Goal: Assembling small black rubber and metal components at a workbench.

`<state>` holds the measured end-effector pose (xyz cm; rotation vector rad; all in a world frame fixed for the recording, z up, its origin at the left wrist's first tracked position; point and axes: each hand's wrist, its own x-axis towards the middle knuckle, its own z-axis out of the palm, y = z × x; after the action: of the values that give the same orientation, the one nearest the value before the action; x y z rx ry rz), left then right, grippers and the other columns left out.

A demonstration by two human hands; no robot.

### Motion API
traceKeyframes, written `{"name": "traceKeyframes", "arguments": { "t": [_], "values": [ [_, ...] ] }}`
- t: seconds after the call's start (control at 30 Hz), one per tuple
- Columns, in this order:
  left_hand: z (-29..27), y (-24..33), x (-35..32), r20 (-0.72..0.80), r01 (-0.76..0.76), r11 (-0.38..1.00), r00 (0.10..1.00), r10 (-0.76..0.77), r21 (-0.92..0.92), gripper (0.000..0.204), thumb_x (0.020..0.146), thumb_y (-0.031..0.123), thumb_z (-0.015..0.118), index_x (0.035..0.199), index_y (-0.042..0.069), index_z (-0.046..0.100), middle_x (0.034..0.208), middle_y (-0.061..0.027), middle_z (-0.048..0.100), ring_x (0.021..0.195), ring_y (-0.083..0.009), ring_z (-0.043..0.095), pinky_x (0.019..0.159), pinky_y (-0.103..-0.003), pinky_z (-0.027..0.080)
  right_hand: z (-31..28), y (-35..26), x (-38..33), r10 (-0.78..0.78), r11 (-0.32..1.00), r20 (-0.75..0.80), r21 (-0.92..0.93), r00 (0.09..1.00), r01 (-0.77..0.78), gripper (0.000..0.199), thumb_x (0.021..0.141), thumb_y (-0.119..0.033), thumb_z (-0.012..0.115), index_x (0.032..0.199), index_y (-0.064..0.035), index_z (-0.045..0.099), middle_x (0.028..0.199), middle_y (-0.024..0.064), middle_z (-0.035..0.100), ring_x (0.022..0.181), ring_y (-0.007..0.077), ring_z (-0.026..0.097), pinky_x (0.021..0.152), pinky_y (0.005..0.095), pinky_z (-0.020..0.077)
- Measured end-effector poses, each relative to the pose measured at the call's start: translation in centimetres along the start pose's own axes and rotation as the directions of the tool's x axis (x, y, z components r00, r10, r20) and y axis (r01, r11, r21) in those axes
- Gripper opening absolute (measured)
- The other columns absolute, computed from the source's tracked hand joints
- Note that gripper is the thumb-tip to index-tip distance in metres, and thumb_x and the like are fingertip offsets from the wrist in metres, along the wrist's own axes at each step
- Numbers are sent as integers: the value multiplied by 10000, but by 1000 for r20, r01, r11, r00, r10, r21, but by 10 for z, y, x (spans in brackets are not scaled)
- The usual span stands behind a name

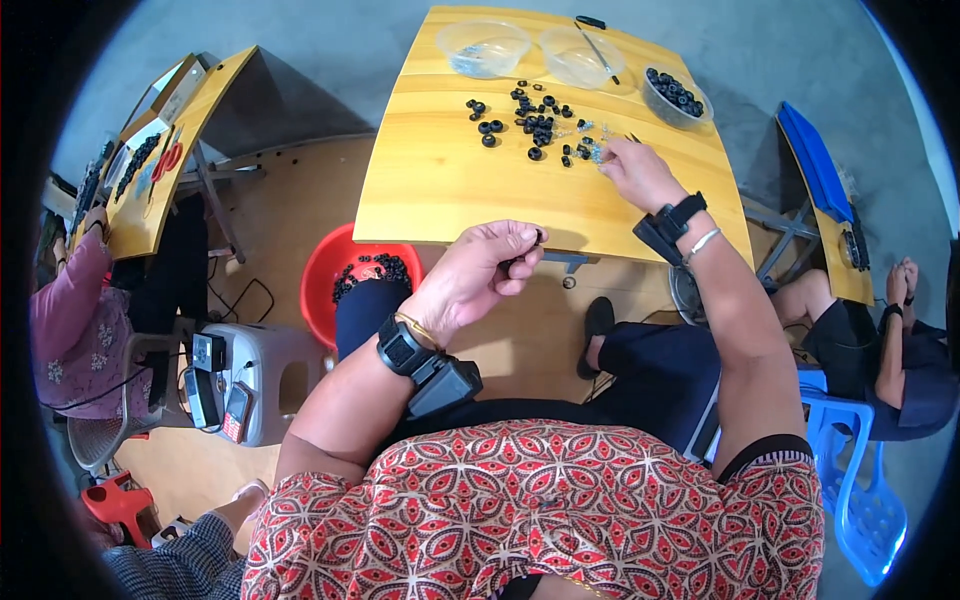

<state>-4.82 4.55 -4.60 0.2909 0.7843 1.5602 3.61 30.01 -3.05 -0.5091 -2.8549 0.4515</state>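
My left hand point(478, 268) is closed in front of the table's near edge, with a small black part point(539, 236) pinched between thumb and fingers; most of that part is hidden. Over the tabletop, my right hand point(645, 175) has its fingertips together at a scatter of small clear pieces point(586, 127). What those fingertips hold, if anything, is too small to make out. Left of them lie loose black ring-shaped parts point(541, 128) in several sizes.
Two clear bowls point(484, 50) and a bowl of black parts point(675, 97) stand at the table's point(420, 200) far side, beside a screwdriver point(598, 55). A red basin point(318, 285) with black parts sits below left. Other people work at both sides, near a grey stool point(262, 385) and blue chair point(868, 510).
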Motion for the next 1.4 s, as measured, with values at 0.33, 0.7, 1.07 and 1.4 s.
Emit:
{"name": "traceKeyframes", "arguments": {
  "t": [0.33,0.7,1.07,1.4],
  "values": [
    [-8,-4,0,-98,-12,1000,995,14,16,146,856,172,546,896,34,566,692,2,499,563,-56,391,451,-167,281,7,-3,16,65,985,111,-169,992,-46,126,796,-150,525,855,-41,549,809,162,587,822,336,561,710,406,440],
    [-6,-7,-1,-88,-7,998,996,13,58,132,854,187,550,863,58,577,684,25,509,563,-43,420,452,-159,310,17,-19,40,-47,950,108,-303,993,78,132,791,-148,529,866,-48,573,895,126,551,877,305,541,747,396,445],
    [-14,-6,-2,-80,-8,1000,997,9,17,125,859,166,541,863,47,579,679,19,516,564,-49,440,449,-164,320,-1,-4,56,-34,982,-88,182,996,50,166,782,-131,504,812,-7,611,751,121,612,717,238,594,657,343,470],
    [-15,-12,4,-66,0,1000,998,0,6,134,870,179,526,878,53,571,694,18,511,591,-46,429,463,-165,309,19,10,42,-51,990,-139,122,989,69,192,791,-138,515,890,9,587,769,160,609,715,282,591,658,321,463]
  ]
}}
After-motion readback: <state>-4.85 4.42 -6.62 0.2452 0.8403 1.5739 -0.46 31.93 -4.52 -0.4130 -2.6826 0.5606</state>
